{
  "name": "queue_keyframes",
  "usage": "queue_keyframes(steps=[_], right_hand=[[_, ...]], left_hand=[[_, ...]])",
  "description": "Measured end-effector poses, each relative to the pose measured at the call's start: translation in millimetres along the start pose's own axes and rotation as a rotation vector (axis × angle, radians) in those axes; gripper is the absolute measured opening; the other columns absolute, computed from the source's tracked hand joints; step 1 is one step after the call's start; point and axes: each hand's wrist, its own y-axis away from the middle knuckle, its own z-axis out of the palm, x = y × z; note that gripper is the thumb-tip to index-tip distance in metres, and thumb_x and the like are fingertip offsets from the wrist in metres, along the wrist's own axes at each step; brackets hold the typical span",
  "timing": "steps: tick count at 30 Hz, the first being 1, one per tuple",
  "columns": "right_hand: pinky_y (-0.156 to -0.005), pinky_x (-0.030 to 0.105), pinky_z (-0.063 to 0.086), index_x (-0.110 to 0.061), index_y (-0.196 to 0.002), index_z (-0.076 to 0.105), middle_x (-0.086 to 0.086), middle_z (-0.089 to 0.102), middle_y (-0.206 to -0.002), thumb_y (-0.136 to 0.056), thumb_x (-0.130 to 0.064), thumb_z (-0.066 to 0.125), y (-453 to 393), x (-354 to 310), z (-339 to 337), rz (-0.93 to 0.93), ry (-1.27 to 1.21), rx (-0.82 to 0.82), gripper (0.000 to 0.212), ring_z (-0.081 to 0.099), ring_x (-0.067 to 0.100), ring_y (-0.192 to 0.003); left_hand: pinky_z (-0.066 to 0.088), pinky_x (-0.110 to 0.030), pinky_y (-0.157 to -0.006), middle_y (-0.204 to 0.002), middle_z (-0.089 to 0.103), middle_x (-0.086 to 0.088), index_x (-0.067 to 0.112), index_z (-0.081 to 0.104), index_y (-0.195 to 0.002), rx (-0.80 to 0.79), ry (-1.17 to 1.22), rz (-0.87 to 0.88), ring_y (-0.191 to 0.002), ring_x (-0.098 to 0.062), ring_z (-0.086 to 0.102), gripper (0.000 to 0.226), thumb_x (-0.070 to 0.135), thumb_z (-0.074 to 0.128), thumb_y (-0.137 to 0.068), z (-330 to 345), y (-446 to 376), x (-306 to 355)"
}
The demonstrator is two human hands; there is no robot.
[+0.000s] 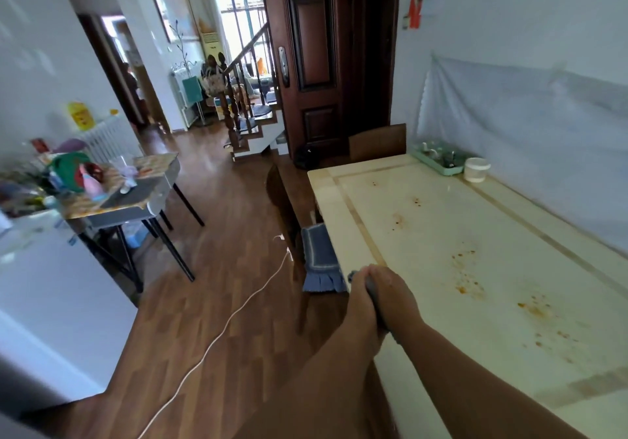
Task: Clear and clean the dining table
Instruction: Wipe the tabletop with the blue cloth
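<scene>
Looks like the wiping step: a grey cloth (372,297) is clamped between the left hand (362,302) and right hand (396,297), fingers fully closed, at the dining table (339,234) near edge. Orange stains (469,275) beyond the hands need sweeping; room is open except a tray (438,160) and cup (476,169) at the table's far corner.

Two hands (380,297) meet at the edge of one dining desk (441,268). On it stand one green tray (438,163) and one white tub (476,169). One chair (289,214) carries one blue cushion (319,258).
</scene>
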Motion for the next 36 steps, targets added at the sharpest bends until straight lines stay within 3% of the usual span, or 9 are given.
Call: queue_keyframes(steps=[4, 6, 10, 13, 22, 27, 29, 32, 36], right_hand=[[-0.103, 0.039, 0.047, -0.022, -0.119, 0.061, 0.001, 0.066, -0.118, -0.096, -0.046, 0.043, -35, -21, 46, -0.025, 0.170, 0.120, 0.038, 0.063, 0.019, -0.107], [-0.107, 0.036, 0.044, -0.019, -0.129, 0.058, 0.001, 0.064, -0.125, -0.097, -0.040, 0.048, -52, -38, 64, -0.024, 0.215, 0.167, 0.040, 0.061, 0.018, -0.114], [-0.111, 0.033, 0.038, -0.014, -0.134, 0.054, 0.006, 0.060, -0.132, -0.101, -0.028, 0.046, -77, -71, 90, -0.047, 0.306, 0.193, 0.037, 0.056, 0.020, -0.122], [-0.103, 0.031, 0.046, -0.019, -0.130, 0.054, 0.004, 0.064, -0.127, -0.101, -0.029, 0.042, -107, -79, 114, -0.117, 0.315, 0.223, 0.033, 0.061, 0.018, -0.113], [-0.104, 0.027, 0.039, -0.017, -0.141, 0.041, 0.004, 0.053, -0.138, -0.102, -0.032, 0.043, -173, -87, 145, -0.122, 0.315, 0.177, 0.042, 0.054, 0.022, -0.125], [-0.103, 0.039, 0.048, -0.018, -0.137, 0.041, 0.007, 0.057, -0.133, -0.102, -0.036, 0.037, -221, -76, 143, -0.148, 0.417, 0.156, 0.039, 0.058, 0.022, -0.119], [-0.095, 0.037, 0.053, -0.021, -0.130, 0.046, 0.005, 0.063, -0.122, -0.103, -0.037, 0.034, -237, -76, 137, -0.149, 0.410, 0.155, 0.034, 0.064, 0.020, -0.108], [-0.101, 0.039, 0.049, -0.018, -0.138, 0.048, 0.006, 0.061, -0.128, -0.103, -0.028, 0.037, -253, -86, 131, -0.193, 0.365, 0.140, 0.038, 0.060, 0.023, -0.116], [-0.104, 0.033, 0.045, -0.015, -0.140, 0.049, 0.006, 0.059, -0.132, -0.104, -0.025, 0.036, -275, -97, 128, -0.244, 0.301, 0.144, 0.039, 0.058, 0.022, -0.119]], left_hand=[[0.040, -0.035, -0.096, -0.097, 0.052, 0.013, 0.011, 0.035, -0.149, -0.097, -0.052, 0.009, -0.103, -0.011, 0.056, 0.071, 0.059, 0.032, -0.097, -36, -46, 31], [0.043, -0.032, -0.091, -0.100, 0.056, 0.011, 0.014, 0.039, -0.148, -0.111, 0.031, -0.005, -0.096, -0.009, 0.056, 0.067, 0.058, 0.034, -0.097, -51, -61, 53], [0.040, -0.039, -0.110, -0.132, 0.057, -0.014, 0.011, 0.051, -0.139, -0.093, 0.189, -0.076, -0.122, -0.024, 0.054, 0.058, 0.051, 0.045, -0.098, -65, -69, 97], [0.034, -0.037, -0.114, -0.133, 0.051, -0.018, 0.004, 0.052, -0.136, -0.088, 0.232, -0.074, -0.132, -0.027, 0.046, 0.059, 0.049, 0.041, -0.099, -83, -83, 127], [0.049, -0.036, -0.093, -0.124, 0.062, -0.009, 0.015, 0.049, -0.140, -0.149, 0.262, -0.057, -0.117, -0.025, 0.057, 0.062, 0.058, 0.039, -0.096, -111, -166, 146], [0.034, -0.046, -0.114, -0.140, 0.054, -0.010, 0.018, 0.047, -0.143, -0.155, 0.197, -0.083, -0.131, -0.031, 0.048, 0.072, 0.068, 0.031, -0.093, -103, -204, 154], [0.030, -0.046, -0.117, -0.139, 0.054, -0.008, 0.018, 0.046, -0.144, -0.138, 0.237, -0.084, -0.133, -0.030, 0.046, 0.070, 0.065, 0.032, -0.094, -97, -217, 160], [0.031, -0.047, -0.115, -0.141, 0.052, -0.005, 0.017, 0.045, -0.144, -0.106, 0.270, -0.080, -0.136, -0.032, 0.043, 0.064, 0.060, 0.034, -0.097, -97, -245, 168], [0.040, -0.045, -0.107, -0.130, 0.062, -0.012, 0.012, 0.056, -0.133, -0.025, 0.409, -0.143, -0.118, -0.032, 0.056, 0.047, 0.038, 0.032, -0.102, -98, -272, 176]])
